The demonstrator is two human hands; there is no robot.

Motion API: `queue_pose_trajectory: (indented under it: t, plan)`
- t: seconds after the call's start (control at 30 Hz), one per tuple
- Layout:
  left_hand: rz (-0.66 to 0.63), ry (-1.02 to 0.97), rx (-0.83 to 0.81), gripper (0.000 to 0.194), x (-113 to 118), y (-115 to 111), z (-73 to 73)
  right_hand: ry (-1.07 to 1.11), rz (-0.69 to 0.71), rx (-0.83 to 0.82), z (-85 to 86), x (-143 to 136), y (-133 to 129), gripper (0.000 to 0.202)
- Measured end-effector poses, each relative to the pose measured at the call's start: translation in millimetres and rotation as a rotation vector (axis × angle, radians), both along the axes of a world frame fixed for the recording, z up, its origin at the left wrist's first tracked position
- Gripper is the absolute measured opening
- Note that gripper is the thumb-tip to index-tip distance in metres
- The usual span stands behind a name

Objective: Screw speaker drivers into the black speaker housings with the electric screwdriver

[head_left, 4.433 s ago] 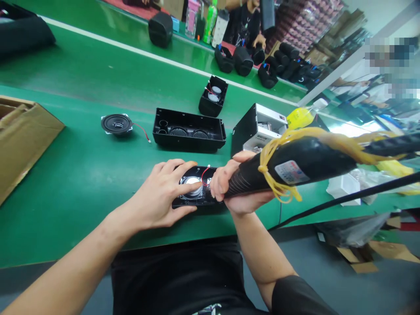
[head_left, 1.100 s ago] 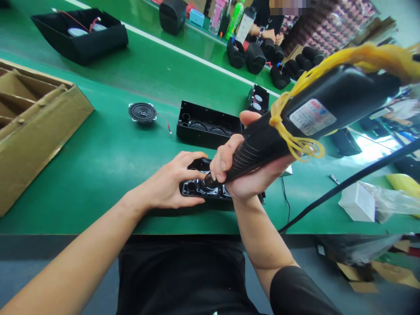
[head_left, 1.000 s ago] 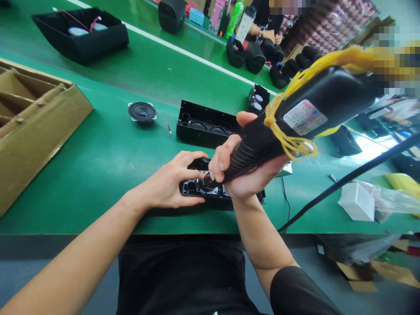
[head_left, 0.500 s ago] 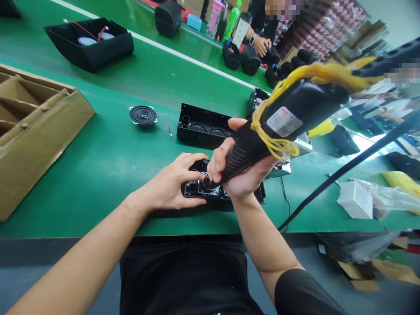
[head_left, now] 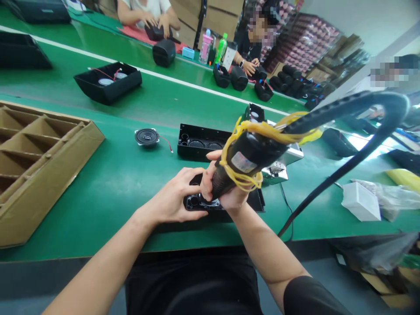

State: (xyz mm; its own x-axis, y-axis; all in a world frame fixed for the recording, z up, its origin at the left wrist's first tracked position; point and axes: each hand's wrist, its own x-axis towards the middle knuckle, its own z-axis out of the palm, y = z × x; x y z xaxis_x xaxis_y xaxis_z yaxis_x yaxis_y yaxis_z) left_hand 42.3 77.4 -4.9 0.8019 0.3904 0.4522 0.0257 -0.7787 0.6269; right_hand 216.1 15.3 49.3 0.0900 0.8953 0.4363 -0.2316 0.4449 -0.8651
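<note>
Fingers of L hand [head_left: 173, 199] clamped across the L end of the black housing [head_left: 257, 202]: thumb along its near edge, other fingertips at its far edge, index reaching over the top. R hand [head_left: 229, 192] has fingers wrapped tight round a power screwdriver [head_left: 257, 151], held over mid-housing; tip's hidden behind the hand, so can't confirm contact w/ a screw. Yellow bands [head_left: 243, 179] tied round its body; black cord [head_left: 344, 170] loops off to the housing's R.

Inside the housing, approx under the tool, part of a mounted speaker [head_left: 211, 203] shows. Housing lies flat on the green counter [head_left: 108, 188], at its near edge.

Step in hand, I'd judge: fastening that speaker. Next move prob. calls for a straight, steady push on the tool & a firm L brace so the housing doesn't twist.

Beyond the housing: an open-topped black box [head_left: 197, 153]. Far L of it: loose spkr [head_left: 146, 137] w/ red lead. Far R: white-topped machine [head_left: 277, 173], partly behind the tool. Well off to its L: divided carton [head_left: 55, 179]; well R: white tray [head_left: 361, 201].
</note>
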Motion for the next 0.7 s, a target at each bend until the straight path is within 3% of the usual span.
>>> queue_pose_trajectory:
  t: [0.37, 0.53, 0.7]
  plan:
    - [0.033, 0.093, -0.075, 0.047, -5, -6, 1.0, 0.147, -0.106, 0.103, 9.2, 4, 1, 0.071]
    - [0.006, 0.095, -0.113, 0.071, -7, -5, 4.8, 0.158, -0.122, 0.148, 18.7, 4, 2, 0.065]
    - [0.015, 0.103, -0.127, 0.064, -7, -7, 4.8, 0.175, -0.098, 0.105, 12.9, 3, 5, 0.071]
